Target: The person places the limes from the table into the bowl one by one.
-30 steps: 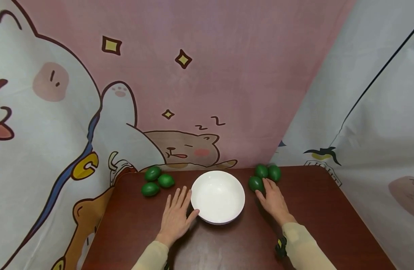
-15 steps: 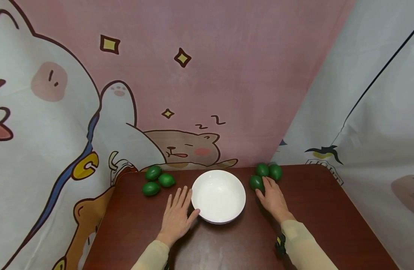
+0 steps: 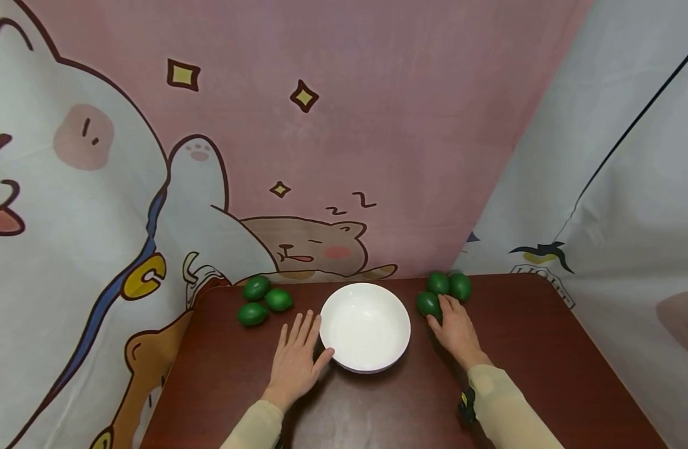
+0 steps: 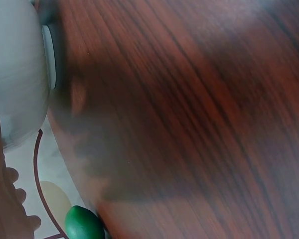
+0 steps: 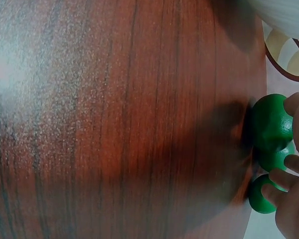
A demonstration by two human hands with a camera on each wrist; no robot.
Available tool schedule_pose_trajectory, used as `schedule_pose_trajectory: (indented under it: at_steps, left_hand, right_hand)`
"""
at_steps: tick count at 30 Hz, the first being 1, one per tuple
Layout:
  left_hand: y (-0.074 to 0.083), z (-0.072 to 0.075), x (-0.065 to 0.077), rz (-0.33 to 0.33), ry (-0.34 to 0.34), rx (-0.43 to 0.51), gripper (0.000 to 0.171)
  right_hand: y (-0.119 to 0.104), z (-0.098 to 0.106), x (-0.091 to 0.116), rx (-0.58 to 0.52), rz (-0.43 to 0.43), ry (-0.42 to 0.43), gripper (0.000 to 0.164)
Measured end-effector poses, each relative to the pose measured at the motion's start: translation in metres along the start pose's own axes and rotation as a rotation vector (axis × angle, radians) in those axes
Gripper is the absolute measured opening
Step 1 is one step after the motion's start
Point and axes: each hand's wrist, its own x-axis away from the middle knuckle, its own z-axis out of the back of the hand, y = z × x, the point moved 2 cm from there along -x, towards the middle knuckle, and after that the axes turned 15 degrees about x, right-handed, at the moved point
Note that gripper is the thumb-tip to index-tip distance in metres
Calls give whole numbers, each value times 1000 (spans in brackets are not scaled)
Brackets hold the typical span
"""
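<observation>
A white bowl (image 3: 366, 327) stands upright on the dark wooden table, with nothing inside it. My left hand (image 3: 293, 369) is beside its left side, fingers straight and spread, thumb by the rim; whether it touches the bowl I cannot tell. On the bowl's right, my right hand (image 3: 457, 333) holds the front lime (image 3: 427, 304) between thumb and fingers, and the lime appears to rest on the table. Just behind it are two more green limes (image 3: 437, 284) (image 3: 460, 287). The right wrist view shows the thumb against the held lime (image 5: 271, 122).
Left of the bowl, three more limes (image 3: 252, 314) (image 3: 257, 287) (image 3: 278, 300) lie close together near the table's back edge. A printed cartoon cloth (image 3: 422, 125) hangs right behind the table (image 3: 366, 418).
Both hands, the bowl and the limes keep their places. The head view has shifted only slightly.
</observation>
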Motion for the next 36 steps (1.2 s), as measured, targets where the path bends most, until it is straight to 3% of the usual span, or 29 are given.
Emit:
schedule_pose_trajectory:
  at_steps: [9, 19, 36]
  left_hand:
    - [1, 0, 0, 13, -21, -13, 80]
    - [1, 0, 0, 19, -35, -18, 81]
    - [-2, -1, 0, 14, -26, 5, 80]
  right_hand:
    - [0, -3, -1, 14, 14, 13, 66]
    - [2, -9, -5, -11, -38, -29, 67]
    - [0, -12, -12, -46, -80, -18, 63]
